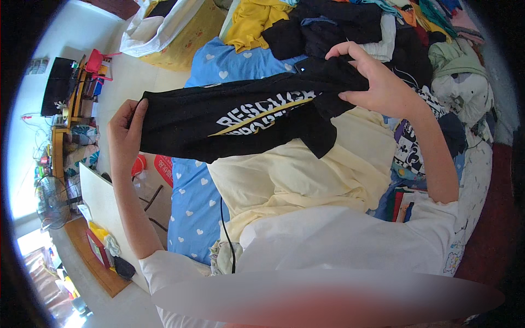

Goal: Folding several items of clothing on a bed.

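Observation:
A black T-shirt point(184, 119) with white and yellow printed lettering stretches sideways between my two hands, folded lengthwise. My left hand point(125, 127) pinches its left end between thumb and fingers. At the other end, near the collar and a short sleeve point(320, 137), my right hand point(379, 80) has hold of it. The thumb is in front and the index finger arches above; the other fingers are partly hidden behind the fabric. Beneath the shirt, cream-coloured cloth point(295, 176) covers my lap. Blue bedding with white hearts point(192, 205) lies under and around me.
Heaped clothes lie ahead, including a yellow garment point(254, 22) and black garments point(348, 20). More clothes, with a pale green garment point(457, 59), are piled at the right. A large yellow bag point(180, 39) stands ahead left. At the left are a white tabletop point(106, 205) and a fan point(51, 201).

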### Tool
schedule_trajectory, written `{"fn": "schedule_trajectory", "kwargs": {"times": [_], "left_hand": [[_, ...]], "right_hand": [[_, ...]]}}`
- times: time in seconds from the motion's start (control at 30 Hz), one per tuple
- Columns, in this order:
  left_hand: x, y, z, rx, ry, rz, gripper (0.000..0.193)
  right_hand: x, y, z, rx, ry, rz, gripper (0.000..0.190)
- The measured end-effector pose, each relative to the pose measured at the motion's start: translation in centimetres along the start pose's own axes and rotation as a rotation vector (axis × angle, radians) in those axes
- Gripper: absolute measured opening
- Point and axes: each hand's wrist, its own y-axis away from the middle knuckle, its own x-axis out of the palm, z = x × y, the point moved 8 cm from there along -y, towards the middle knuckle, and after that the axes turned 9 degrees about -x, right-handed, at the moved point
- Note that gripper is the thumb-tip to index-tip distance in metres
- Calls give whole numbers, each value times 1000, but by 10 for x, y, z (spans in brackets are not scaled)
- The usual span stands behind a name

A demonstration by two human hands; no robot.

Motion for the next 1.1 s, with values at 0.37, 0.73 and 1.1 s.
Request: {"fn": "schedule_trajectory", "kwargs": {"times": [0.37,0.73,1.1], "left_hand": [[-1,-3,0,-14,-60,28,23],[-6,-6,0,17,-57,36,23],[-23,-13,21,-23,-44,24,19]], "right_hand": [[1,0,-5,-8,43,74,59],[5,4,-7,70,159,149,65],[-18,11,-15,-76,255,-133,66]]}}
